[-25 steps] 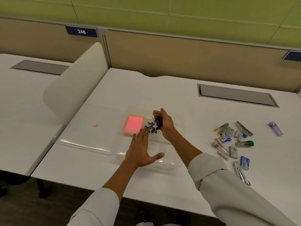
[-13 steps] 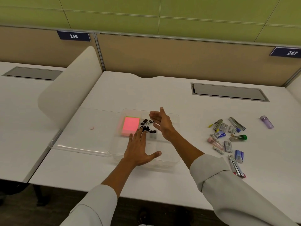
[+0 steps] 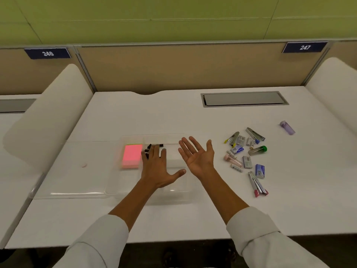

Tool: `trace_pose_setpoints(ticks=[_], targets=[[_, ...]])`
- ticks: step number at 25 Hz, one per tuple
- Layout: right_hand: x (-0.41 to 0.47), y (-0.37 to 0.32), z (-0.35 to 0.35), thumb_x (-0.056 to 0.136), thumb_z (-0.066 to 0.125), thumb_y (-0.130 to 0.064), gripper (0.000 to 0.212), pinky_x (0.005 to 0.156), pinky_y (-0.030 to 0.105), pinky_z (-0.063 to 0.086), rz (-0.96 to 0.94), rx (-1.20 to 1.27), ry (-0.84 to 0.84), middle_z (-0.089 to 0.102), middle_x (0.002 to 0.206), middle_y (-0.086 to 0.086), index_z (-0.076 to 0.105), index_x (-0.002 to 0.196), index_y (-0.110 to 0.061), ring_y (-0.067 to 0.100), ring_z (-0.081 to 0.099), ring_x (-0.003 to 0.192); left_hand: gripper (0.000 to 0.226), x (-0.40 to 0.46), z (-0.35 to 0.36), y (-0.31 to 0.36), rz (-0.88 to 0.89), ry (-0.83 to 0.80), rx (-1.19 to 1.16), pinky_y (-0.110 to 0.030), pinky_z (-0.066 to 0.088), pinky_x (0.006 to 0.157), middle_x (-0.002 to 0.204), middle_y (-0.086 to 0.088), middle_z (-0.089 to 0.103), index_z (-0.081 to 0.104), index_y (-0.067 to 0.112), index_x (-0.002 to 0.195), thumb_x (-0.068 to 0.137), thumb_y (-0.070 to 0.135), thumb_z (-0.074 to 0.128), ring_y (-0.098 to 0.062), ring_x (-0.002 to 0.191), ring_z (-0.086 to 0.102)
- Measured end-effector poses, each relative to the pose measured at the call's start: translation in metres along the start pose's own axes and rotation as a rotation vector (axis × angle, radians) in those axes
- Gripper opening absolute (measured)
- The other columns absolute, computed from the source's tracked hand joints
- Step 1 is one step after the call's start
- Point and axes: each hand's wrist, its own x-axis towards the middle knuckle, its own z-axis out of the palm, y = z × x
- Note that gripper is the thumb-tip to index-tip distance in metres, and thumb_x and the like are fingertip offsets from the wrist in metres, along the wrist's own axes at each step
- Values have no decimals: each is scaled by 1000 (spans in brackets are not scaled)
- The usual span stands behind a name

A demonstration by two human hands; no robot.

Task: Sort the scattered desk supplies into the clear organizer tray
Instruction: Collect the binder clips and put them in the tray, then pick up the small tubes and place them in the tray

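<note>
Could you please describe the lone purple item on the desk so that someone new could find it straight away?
Start at the white desk and its grey recessed panel near the back. Right of the scattered pile of supplies, lying apart from it, is the small purple tube. It is the only translucent lilac item, and nothing touches it.

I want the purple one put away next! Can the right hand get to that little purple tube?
Probably yes. The right hand is open and holds nothing, and the small purple tube lies alone on bare white desk, beyond the scattered supplies.
</note>
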Motion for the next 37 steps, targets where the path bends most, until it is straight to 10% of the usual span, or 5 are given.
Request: trace_pose_setpoints(ticks=[10, 16, 29, 37], targets=[[-53, -123, -127, 96, 41, -61, 70, 101, 49, 52, -198, 240, 112, 64, 132, 20, 57, 135, -6, 37, 62, 122, 76, 40, 38, 171, 407, -32, -257, -38, 40, 107, 150, -5, 35, 46, 17, 134, 75, 61, 64, -23, 140, 30], [-65, -180, -177, 93, 44, -63, 69, 96, 49, 55, -210, 257, 169, 66, 130, 20, 59, 132, -8, 37, 64, 119, 64, 51, 82, 219, 125, -68, -292, -22, 45, 78, 121, 2, 55, 52, 19, 123, 75, 60, 66, -13, 109, 52], [-48, -208, -191, 95, 48, -56, 65, 99, 49, 54, -7, 219, 107, 64, 132, 21, 58, 133, -4, 37, 63, 121, 55, 55, 84, 256, -170, 63, -356, -22, 46, 65, 98, 4, 66, 55, 21, 105, 67, 53, 79, -11, 84, 60], [-19, -199, -153, 99, 42, -57, 66, 96, 46, 55, 76, 87, 106, 67, 128, 21, 60, 132, -4, 37, 62, 121, 63, 108, 36, 263, 294, -11, -510, -29, 53, 80, 106, 4, 63, 56, 21, 111, 60, 47, 84, -11, 94, 56]])
